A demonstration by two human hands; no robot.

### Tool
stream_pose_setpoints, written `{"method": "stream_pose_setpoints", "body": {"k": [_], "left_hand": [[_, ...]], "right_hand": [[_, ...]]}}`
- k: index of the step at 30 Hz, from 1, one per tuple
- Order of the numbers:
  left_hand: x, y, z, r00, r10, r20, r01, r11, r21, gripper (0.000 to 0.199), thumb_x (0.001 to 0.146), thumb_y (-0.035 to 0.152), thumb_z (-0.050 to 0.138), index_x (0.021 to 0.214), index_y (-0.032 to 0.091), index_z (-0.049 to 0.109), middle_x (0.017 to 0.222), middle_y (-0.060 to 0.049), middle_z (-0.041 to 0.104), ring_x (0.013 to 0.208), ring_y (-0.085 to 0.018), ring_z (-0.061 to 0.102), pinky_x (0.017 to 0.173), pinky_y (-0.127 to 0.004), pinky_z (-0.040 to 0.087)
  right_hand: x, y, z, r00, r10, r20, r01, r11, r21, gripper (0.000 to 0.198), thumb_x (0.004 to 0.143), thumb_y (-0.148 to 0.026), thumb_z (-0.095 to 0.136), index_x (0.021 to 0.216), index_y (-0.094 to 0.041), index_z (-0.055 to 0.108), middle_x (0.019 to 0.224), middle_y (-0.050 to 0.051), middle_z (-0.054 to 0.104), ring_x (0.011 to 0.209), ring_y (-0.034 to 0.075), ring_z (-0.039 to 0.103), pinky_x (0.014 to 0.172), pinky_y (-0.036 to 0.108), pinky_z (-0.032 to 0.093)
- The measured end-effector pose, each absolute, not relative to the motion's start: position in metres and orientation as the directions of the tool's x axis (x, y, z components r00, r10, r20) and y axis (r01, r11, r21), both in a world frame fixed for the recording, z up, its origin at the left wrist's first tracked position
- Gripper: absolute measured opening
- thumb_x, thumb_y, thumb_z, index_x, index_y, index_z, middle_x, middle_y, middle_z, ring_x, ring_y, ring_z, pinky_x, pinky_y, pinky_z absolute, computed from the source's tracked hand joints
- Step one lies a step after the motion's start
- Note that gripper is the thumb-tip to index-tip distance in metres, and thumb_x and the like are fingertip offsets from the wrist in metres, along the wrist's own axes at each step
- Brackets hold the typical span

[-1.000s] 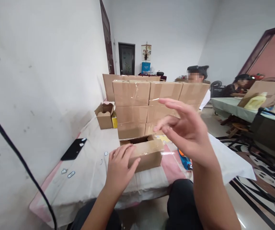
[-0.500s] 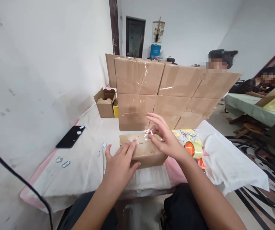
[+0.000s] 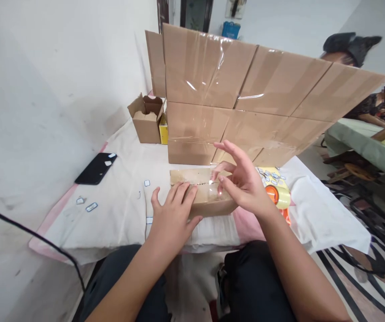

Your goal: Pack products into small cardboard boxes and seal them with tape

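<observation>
A small cardboard box (image 3: 212,209) lies on the cloth-covered table in front of me, with a ragged seam across its top. My left hand (image 3: 172,208) rests on the left part of the box, fingers spread over the top and thumb near its front side. Above the right part, my right hand (image 3: 237,181) pinches a shiny piece of clear tape (image 3: 213,190) between thumb and index finger, its other fingers raised. The tape reaches down to the box top; how much of it is stuck there is hard to see.
A wall of taped cardboard boxes (image 3: 206,67) stands behind. An open carton (image 3: 145,127), a black phone-like slab (image 3: 95,169) and small label stickers (image 3: 91,207) are at left. Tape rolls (image 3: 282,197) lie right, beside a yellow sticker sheet (image 3: 273,176). Other people sit beyond.
The view has tilted down and come closer to the box wall. My right hand still pinches the tape, now lower over the box top; my left hand stays on the box.
</observation>
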State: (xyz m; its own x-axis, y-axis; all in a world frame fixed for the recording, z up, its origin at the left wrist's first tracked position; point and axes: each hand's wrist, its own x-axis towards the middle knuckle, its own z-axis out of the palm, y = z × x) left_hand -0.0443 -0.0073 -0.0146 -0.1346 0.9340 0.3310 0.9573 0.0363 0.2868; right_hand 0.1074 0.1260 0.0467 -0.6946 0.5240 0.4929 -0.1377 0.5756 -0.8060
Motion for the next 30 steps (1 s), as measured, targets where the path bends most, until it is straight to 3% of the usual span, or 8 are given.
{"method": "stream_pose_setpoints", "body": {"k": [8, 18, 21, 24, 26, 30], "left_hand": [[-0.045, -0.007, -0.014, -0.143, 0.932, 0.334, 0.945, 0.029, 0.325, 0.056, 0.089, 0.038, 0.068, 0.142, 0.027, 0.05, 0.147, -0.012, 0.055, 0.137, -0.033, 0.049, 0.116, -0.069, 0.015], [-0.038, -0.002, -0.022, -0.251, 0.881, 0.4, 0.912, 0.077, 0.403, 0.054, 0.086, 0.053, 0.07, 0.134, 0.03, 0.058, 0.142, -0.01, 0.06, 0.131, -0.035, 0.054, 0.116, -0.064, 0.016], [-0.038, -0.002, -0.022, -0.256, 0.882, 0.396, 0.903, 0.072, 0.423, 0.051, 0.087, 0.051, 0.069, 0.133, 0.032, 0.058, 0.141, -0.009, 0.06, 0.13, -0.034, 0.054, 0.117, -0.063, 0.015], [-0.039, -0.002, -0.022, -0.255, 0.882, 0.396, 0.899, 0.066, 0.432, 0.048, 0.088, 0.05, 0.068, 0.132, 0.033, 0.057, 0.141, -0.008, 0.06, 0.13, -0.033, 0.054, 0.116, -0.063, 0.015], [-0.039, -0.002, -0.022, -0.252, 0.881, 0.4, 0.901, 0.064, 0.428, 0.047, 0.088, 0.049, 0.068, 0.131, 0.032, 0.057, 0.14, -0.008, 0.06, 0.129, -0.032, 0.054, 0.116, -0.062, 0.015], [-0.039, -0.001, -0.023, -0.254, 0.875, 0.411, 0.907, 0.068, 0.417, 0.045, 0.088, 0.048, 0.068, 0.129, 0.032, 0.058, 0.138, -0.008, 0.061, 0.127, -0.032, 0.055, 0.116, -0.061, 0.016]], "right_hand": [[0.106, 0.117, 0.039, -0.708, 0.461, 0.535, -0.157, 0.636, -0.756, 0.063, 0.098, -0.026, 0.052, 0.153, -0.046, 0.028, 0.159, 0.002, 0.035, 0.093, 0.018, 0.067, 0.049, 0.027, 0.061], [0.102, 0.121, 0.034, -0.657, 0.492, 0.571, -0.132, 0.671, -0.73, 0.064, 0.095, -0.03, 0.061, 0.151, -0.046, 0.033, 0.152, 0.002, 0.045, 0.086, 0.015, 0.068, 0.049, 0.023, 0.062], [0.099, 0.113, 0.037, -0.639, 0.51, 0.575, -0.07, 0.706, -0.704, 0.065, 0.094, -0.033, 0.065, 0.149, -0.049, 0.036, 0.155, -0.002, 0.044, 0.11, 0.021, 0.068, 0.057, 0.023, 0.065], [0.097, 0.106, 0.039, -0.593, 0.497, 0.633, -0.068, 0.753, -0.655, 0.058, 0.092, -0.027, 0.066, 0.142, -0.051, 0.047, 0.158, -0.011, 0.037, 0.14, 0.027, 0.049, 0.065, 0.026, 0.068], [0.096, 0.104, 0.039, -0.585, 0.466, 0.664, -0.086, 0.778, -0.623, 0.056, 0.091, -0.024, 0.065, 0.138, -0.051, 0.051, 0.158, -0.014, 0.034, 0.146, 0.027, 0.042, 0.066, 0.028, 0.069], [0.097, 0.108, 0.037, -0.553, 0.452, 0.7, -0.096, 0.8, -0.592, 0.056, 0.092, -0.024, 0.062, 0.14, -0.049, 0.048, 0.159, -0.015, 0.032, 0.145, 0.029, 0.042, 0.067, 0.028, 0.069]]}}
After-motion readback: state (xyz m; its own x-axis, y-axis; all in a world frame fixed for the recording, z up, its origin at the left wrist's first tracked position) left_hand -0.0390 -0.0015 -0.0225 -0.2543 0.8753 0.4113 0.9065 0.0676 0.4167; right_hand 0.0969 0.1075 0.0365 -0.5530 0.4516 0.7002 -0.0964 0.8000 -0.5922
